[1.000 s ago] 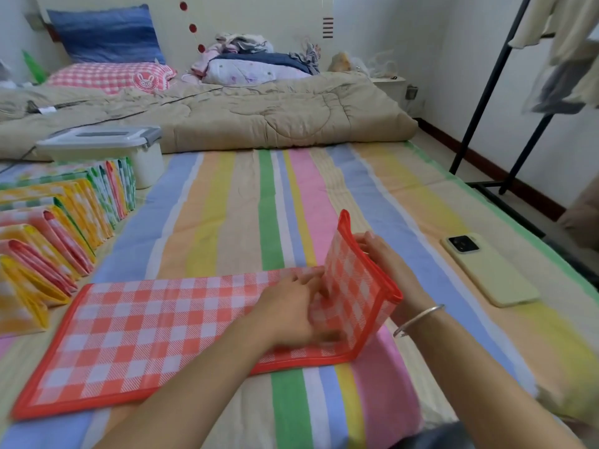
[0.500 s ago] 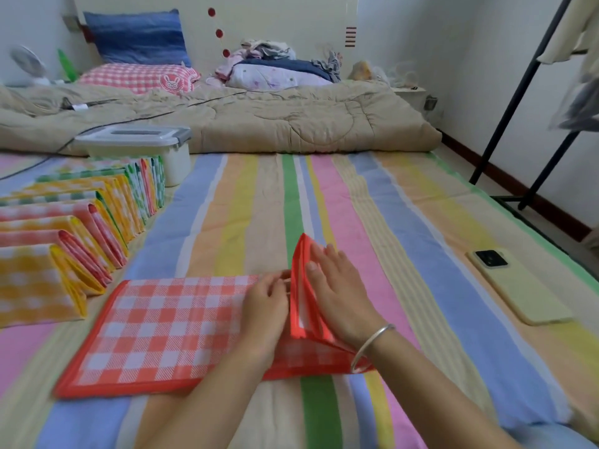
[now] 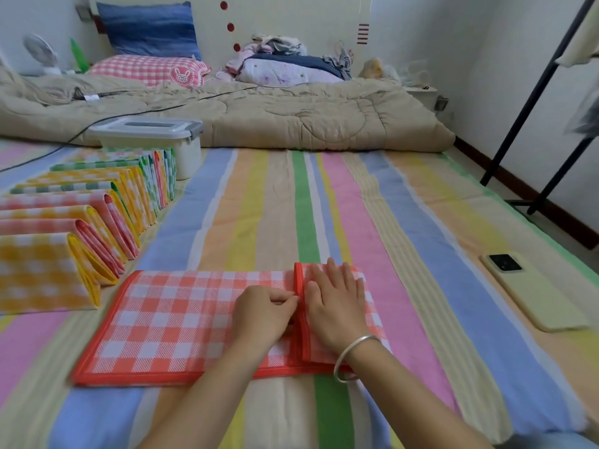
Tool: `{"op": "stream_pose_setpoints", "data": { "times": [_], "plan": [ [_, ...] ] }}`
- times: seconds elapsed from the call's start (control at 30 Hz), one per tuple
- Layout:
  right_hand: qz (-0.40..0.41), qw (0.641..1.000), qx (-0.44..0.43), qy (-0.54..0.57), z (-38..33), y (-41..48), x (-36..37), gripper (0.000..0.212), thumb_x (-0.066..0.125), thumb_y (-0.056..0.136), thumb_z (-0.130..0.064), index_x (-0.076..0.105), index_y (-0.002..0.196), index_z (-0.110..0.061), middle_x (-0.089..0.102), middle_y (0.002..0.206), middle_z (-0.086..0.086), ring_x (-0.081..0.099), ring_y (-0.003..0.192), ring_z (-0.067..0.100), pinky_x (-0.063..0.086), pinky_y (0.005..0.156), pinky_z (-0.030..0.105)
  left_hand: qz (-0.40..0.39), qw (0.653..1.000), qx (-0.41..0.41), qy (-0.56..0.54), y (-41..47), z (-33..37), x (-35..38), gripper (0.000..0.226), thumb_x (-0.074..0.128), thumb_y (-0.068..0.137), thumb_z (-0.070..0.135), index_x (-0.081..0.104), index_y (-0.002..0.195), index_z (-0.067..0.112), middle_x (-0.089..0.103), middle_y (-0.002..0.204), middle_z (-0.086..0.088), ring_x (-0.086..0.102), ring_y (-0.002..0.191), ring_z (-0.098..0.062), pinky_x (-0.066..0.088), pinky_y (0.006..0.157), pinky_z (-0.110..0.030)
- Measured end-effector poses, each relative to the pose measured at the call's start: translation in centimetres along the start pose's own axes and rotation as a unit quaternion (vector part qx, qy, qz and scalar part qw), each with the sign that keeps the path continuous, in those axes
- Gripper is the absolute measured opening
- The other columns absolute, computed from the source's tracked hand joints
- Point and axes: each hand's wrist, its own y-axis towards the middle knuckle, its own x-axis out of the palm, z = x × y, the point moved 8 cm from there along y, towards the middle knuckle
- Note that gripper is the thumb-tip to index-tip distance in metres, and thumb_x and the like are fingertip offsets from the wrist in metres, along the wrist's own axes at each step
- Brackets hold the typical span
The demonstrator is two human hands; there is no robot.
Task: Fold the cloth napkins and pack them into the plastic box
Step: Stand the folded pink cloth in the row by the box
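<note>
Head view: right hand (image 3: 335, 306) partly hides the folded napkin (image 3: 181, 319).

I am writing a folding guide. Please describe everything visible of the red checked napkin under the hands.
The red checked napkin is a thin cloth with red-and-white checks and a solid red border. It lies flat on the striped sheet. Its right end is folded over leftward into a narrow flap. The right hand presses flat on this flap; the left hand, fingers curled, touches the flap's edge; whether it pinches is unclear.
</note>
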Motion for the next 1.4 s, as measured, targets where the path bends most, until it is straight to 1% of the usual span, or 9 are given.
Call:
{"op": "stream_pose_setpoints", "data": {
  "times": [0.37,0.57,0.7,0.8,0.9,1.03,1.13,1.23,1.4],
  "plan": [
    [0.067,0.987,-0.05,0.136,1.7,-0.7,-3.7,0.044,0.037,0.104,-0.018,0.037,0.147,-0.021,0.02,0.16,0.002,0.007,0.149,0.016,0.004,0.117,0.026,-0.064,0.989,-0.085,-0.101,-0.8,0.1,1.6,0.037,0.074,0.087,0.002,0.058,0.12,0.007,0.068,0.092,-0.01,0.068,0.077,-0.019,0.057,0.057,-0.026],
    [0.009,0.993,-0.051,0.108,4.9,-1.2,-4.5,0.047,0.032,0.105,-0.031,0.024,0.152,-0.028,0.011,0.162,-0.007,0.005,0.148,0.006,0.001,0.114,0.019,-0.052,0.984,-0.105,-0.133,-1.0,-0.3,2.7,0.039,0.067,0.09,-0.002,0.056,0.126,0.008,0.065,0.094,-0.006,0.064,0.077,-0.014,0.051,0.059,-0.023],
    [0.001,0.997,-0.08,0.023,4.9,-1.4,-3.0,0.052,0.028,0.106,-0.033,0.014,0.155,-0.021,-0.001,0.163,-0.002,-0.004,0.149,0.009,-0.006,0.115,0.018,-0.016,0.998,-0.052,-0.026,-0.8,-0.2,2.1,0.028,0.071,0.088,0.009,0.062,0.114,0.017,0.071,0.088,0.0,0.069,0.085,-0.019,0.059,0.081,-0.042],
    [-0.017,0.995,-0.063,-0.07,4.9,-1.4,-1.6,0.066,0.007,0.097,-0.051,0.0,0.156,-0.02,-0.014,0.162,0.001,-0.013,0.149,0.012,-0.008,0.119,0.028,0.021,0.984,0.036,0.173,-1.2,1.8,1.2,0.014,0.069,0.088,0.023,0.063,0.101,0.027,0.07,0.088,0.016,0.066,0.092,-0.012,0.055,0.079,-0.033],
    [-0.017,0.99,-0.053,-0.129,5.0,-1.4,-0.8,0.096,-0.019,0.068,-0.057,-0.006,0.155,-0.02,-0.018,0.162,0.0,-0.018,0.148,0.013,-0.012,0.118,0.032,0.03,0.958,0.091,0.272,-1.6,3.0,1.3,0.021,0.064,0.091,0.024,0.062,0.112,0.024,0.07,0.097,0.011,0.063,0.099,-0.015,0.051,0.082,-0.033],
    [-0.016,0.985,-0.048,-0.167,5.2,-1.1,0.0,0.099,-0.022,0.065,-0.054,-0.006,0.155,-0.019,-0.018,0.162,0.002,-0.019,0.148,0.015,-0.014,0.118,0.034,0.02,0.943,0.133,0.304,-2.0,3.9,1.8,0.047,0.067,0.09,0.02,0.045,0.131,0.019,0.063,0.114,0.0,0.062,0.103,-0.022,0.052,0.085,-0.036],
    [-0.023,0.984,-0.046,-0.17,5.3,-1.0,0.2,0.099,-0.022,0.064,-0.055,-0.007,0.156,-0.019,-0.018,0.162,0.003,-0.02,0.147,0.015,-0.014,0.118,0.035,0.032,0.901,0.175,0.396,-2.4,4.8,2.3,0.064,0.064,0.093,0.022,0.026,0.146,0.02,0.034,0.149,-0.006,0.051,0.125,-0.024,0.045,0.095,-0.031],
    [-0.03,0.982,-0.045,-0.179,5.4,-1.0,0.4,0.1,-0.022,0.064,-0.055,-0.007,0.155,-0.019,-0.02,0.161,0.003,-0.021,0.147,0.015,-0.014,0.118,0.036,-0.012,0.813,0.284,0.508,-2.7,5.9,4.4,0.067,0.046,0.1,0.024,0.011,0.157,0.018,-0.007,0.166,-0.008,0.005,0.153,-0.027,0.013,0.123,-0.038],
    [-0.03,0.977,-0.045,-0.205,5.3,-1.1,0.5,0.1,-0.023,0.062,-0.053,-0.008,0.155,-0.019,-0.019,0.161,0.003,-0.021,0.147,0.016,-0.014,0.117,0.035,-0.215,0.688,0.326,0.611,-1.0,2.1,5.3,0.107,-0.004,0.073,0.09,-0.009,0.159,0.026,-0.021,0.164,0.002,-0.025,0.149,-0.012,-0.024,0.117,-0.05]
  ]
}}
